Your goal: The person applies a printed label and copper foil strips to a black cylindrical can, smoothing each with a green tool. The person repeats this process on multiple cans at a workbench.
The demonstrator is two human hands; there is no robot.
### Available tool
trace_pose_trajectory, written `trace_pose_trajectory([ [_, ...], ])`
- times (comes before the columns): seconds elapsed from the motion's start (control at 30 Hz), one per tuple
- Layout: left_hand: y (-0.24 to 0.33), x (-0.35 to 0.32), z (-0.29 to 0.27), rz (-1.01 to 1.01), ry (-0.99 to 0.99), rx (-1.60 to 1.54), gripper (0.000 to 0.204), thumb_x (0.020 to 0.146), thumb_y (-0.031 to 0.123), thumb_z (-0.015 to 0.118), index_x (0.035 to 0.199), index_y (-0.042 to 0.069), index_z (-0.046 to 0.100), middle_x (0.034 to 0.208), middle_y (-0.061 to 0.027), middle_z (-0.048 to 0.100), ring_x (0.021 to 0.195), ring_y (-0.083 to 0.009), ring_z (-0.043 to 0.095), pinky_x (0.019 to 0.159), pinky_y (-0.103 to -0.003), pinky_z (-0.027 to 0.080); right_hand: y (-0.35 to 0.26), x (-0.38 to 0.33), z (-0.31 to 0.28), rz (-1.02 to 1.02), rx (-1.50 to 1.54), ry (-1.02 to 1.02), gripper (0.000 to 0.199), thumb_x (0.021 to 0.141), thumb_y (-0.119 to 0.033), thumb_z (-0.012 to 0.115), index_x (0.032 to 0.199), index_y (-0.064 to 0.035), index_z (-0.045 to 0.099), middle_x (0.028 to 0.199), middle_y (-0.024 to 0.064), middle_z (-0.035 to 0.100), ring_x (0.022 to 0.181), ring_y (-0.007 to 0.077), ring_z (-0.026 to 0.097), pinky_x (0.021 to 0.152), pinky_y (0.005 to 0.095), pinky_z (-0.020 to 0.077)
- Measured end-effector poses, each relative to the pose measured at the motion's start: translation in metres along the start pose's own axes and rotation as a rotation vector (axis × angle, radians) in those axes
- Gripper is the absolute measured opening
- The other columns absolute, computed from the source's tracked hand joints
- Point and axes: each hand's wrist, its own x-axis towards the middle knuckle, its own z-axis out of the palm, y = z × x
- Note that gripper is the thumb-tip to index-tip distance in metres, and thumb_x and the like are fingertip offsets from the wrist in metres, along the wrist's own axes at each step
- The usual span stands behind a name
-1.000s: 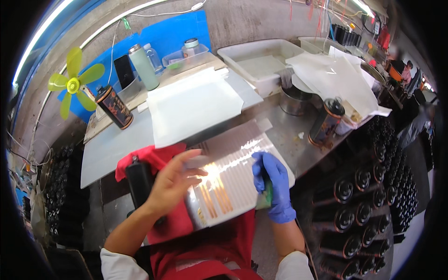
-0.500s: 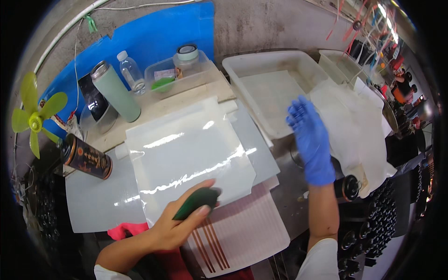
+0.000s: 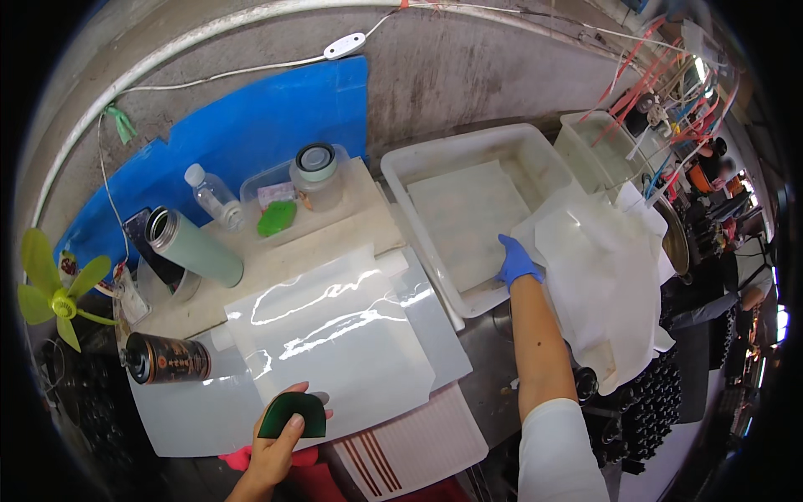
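My left hand (image 3: pixel 274 448), bare, is closed on a dark green flat scraper (image 3: pixel 294 416) with a rounded outline. It hovers over the near edge of a glossy translucent sheet (image 3: pixel 330 335), which lies on a larger grey-white board. My right hand (image 3: pixel 519 263), in a blue glove, reaches into the near right part of a white plastic tray (image 3: pixel 393 197). One finger stretches up, apart from the others, which are partly hidden. Beside it in the tray lies a pale flat sheet (image 3: pixel 464 213). Whether the glove touches that sheet I cannot tell.
White sheets (image 3: pixel 598 268) are heaped right of the tray. On a ledge stand a green flask (image 3: pixel 196 251), a clear bottle (image 3: pixel 216 199) and a bin (image 3: pixel 244 188) with a jar. A dark can (image 3: pixel 171 358) and a green fan (image 3: pixel 63 305) are at left. A striped cloth (image 3: pixel 427 439) lies near.
My gloved right hand has gone from above the tray's near right side down into it. My left hand, still holding the scraper, has shifted left and nearer me. The view has tilted.
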Motion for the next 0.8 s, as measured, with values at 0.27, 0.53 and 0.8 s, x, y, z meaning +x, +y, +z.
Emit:
trace_pose_trajectory([
  [0.27, 0.007, 0.028, 0.006, -0.055, 0.018, -0.099, 0.043, 0.094, 0.013, 0.044, 0.132, -0.005, 0.033, 0.118, -0.0207, 0.054, 0.106, -0.0323, 0.057, 0.091, -0.040, 0.045, 0.024, 0.025, 0.022, 0.241, 0.072, -0.014, 0.060, 0.082, -0.040, 0.056, 0.128, -0.0031, 0.046, 0.132, 0.0172, 0.043, 0.117, 0.0264, 0.042, 0.097, 0.0365, 0.0351],
  [0.53, 0.010, 0.048, 0.016, -0.067, 0.055, -0.100, 0.049, 0.090, 0.022, 0.052, 0.130, -0.002, 0.037, 0.114, -0.0240, 0.056, 0.100, -0.0359, 0.060, 0.087, -0.043, 0.048, 0.051, 0.056, 0.036, 0.199, 0.182, 0.110, 0.048, 0.084, -0.034, 0.054, 0.112, 0.0048, 0.054, 0.116, 0.0173, 0.053, 0.104, 0.0245, 0.048, 0.093, 0.0306, 0.0357],
  [0.8, 0.010, 0.057, 0.021, -0.096, 0.075, -0.107, 0.052, 0.089, 0.024, 0.054, 0.131, -0.001, 0.036, 0.114, -0.0243, 0.056, 0.102, -0.0362, 0.059, 0.088, -0.044, 0.047, 0.027, 0.049, 0.033, 0.282, 0.219, 0.177, 0.051, 0.077, -0.031, 0.063, 0.120, -0.0044, 0.053, 0.118, 0.0139, 0.055, 0.101, 0.0252, 0.052, 0.092, 0.0371, 0.0382],
])
